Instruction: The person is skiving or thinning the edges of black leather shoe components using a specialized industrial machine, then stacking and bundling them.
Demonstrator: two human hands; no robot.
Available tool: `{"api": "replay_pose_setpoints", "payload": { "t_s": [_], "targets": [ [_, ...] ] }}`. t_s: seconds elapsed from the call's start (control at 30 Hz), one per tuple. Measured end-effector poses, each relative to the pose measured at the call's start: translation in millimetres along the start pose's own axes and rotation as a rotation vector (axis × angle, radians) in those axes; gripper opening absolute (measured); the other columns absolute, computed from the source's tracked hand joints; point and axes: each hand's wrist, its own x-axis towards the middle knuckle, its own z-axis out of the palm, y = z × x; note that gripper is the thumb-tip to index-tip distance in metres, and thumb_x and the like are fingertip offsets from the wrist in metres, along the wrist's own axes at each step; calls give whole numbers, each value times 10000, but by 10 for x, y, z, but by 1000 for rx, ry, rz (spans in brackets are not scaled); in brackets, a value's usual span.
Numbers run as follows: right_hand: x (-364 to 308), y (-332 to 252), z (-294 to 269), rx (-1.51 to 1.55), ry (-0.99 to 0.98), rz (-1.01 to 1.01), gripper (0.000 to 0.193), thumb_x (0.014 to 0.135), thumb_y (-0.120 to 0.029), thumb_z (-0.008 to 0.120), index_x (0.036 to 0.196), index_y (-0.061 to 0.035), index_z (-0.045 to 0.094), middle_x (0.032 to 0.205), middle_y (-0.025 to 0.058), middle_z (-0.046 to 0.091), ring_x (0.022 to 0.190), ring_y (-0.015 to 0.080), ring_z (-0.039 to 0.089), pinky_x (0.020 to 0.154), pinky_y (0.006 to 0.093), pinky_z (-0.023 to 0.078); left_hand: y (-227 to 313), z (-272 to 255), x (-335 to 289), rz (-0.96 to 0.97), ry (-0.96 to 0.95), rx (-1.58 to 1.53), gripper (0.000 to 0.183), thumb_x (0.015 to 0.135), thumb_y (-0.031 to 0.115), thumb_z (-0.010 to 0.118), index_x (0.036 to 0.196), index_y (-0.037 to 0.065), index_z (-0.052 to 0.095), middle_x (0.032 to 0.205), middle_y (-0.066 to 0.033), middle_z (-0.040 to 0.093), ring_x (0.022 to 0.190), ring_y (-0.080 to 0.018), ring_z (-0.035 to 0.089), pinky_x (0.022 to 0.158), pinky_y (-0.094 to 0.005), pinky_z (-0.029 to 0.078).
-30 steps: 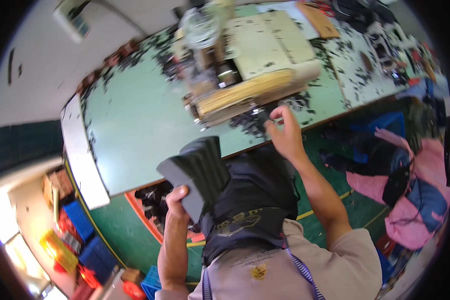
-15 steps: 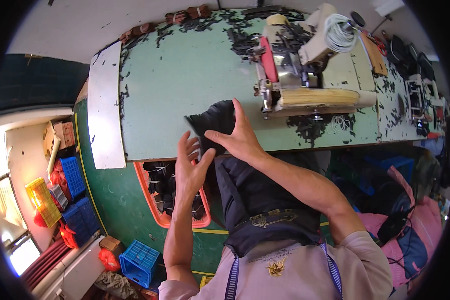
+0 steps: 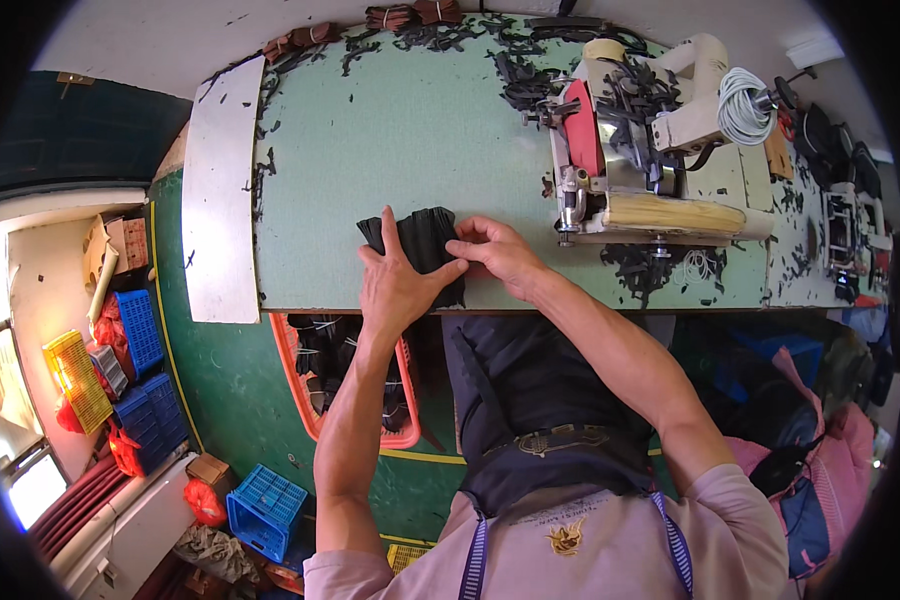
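A stack of thin black pieces [image 3: 425, 238], fanned into ridges, rests on the green tabletop at its near edge. I cannot tell whether they are leather or cloth. My left hand [image 3: 395, 285] grips the stack from its left and near side, index finger stretched over the top and thumb toward the right. At the stack's right edge my right hand [image 3: 495, 258] pinches it, with thumb and fingertips close to the left thumb. The hands cover part of the stack's near and right sides.
A machine with a red guard [image 3: 584, 130] and a wooden roller [image 3: 675, 215] stands right on the green table [image 3: 370, 130]. Black scraps [image 3: 642, 275] lie around it. Reddish-brown bundles [image 3: 390, 17] line the far edge. Below the table is an orange basket [image 3: 407, 400] with black bundles.
The stack has come down from a tilted, raised hold onto the tabletop. My left hand has moved up onto it, and my right hand has shifted to its right edge. The view has shifted slightly.
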Motion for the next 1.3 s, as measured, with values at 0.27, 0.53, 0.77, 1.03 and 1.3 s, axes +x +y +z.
{"api": "replay_pose_setpoints", "payload": {
  "t_s": [0.27, 0.53, 0.77, 1.03, 1.3],
  "targets": [
    [148, 242, -51, -387, 291, -465, 267, 904, -140, 694, 1120, -28, 586, 889, 103, 672, 791, 229, 659, 699, 364, 513, -190, 1, 36, -9, 119, -93, 1139, 668, 498, 844, 1557, 117, 242, 1283, -346, 447, 1084, -497, 602, 903, -504, 518],
    [47, -242, 359, -1115, 418, -912, 534, 854, -326, 765, 1181, 23, 527, 1073, 221, 609, 954, 373, 607, 823, 455, 490, -459, -144, -68, -206, 206, -5, 1054, 680, 479, 794, 1543, 154, 284, 1285, -304, 460, 1056, -498, 623, 894, -537, 517],
    [356, -40, 636, -478, -67, -117, 396, 852, -267, 797, 1047, -22, 555, 924, 71, 619, 842, 146, 615, 721, 325, 533, -666, -181, -50, -94, 130, -73, 1183, 659, 574, 852, 1562, 129, 229, 1284, -295, 451, 1039, -493, 634, 838, -529, 542],
    [251, 60, 731, -928, 175, -541, 235, 847, -193, 704, 972, -10, 627, 875, 153, 678, 761, 297, 680, 688, 372, 543, -867, -199, -14, -28, 112, -232, 1160, 670, 514, 866, 1566, 142, 230, 1289, -307, 444, 1080, -486, 608, 884, -530, 519],
    [335, -256, 1002, -1228, 342, -1125, 363, 825, -278, 756, 1026, -6, 624, 968, 128, 632, 846, 319, 638, 723, 438, 522, -844, -235, -144, -177, 245, -134, 1099, 681, 410, 800, 1571, 134, 218, 1276, -281, 470, 1071, -481, 608, 884, -514, 520]
  ]
}}
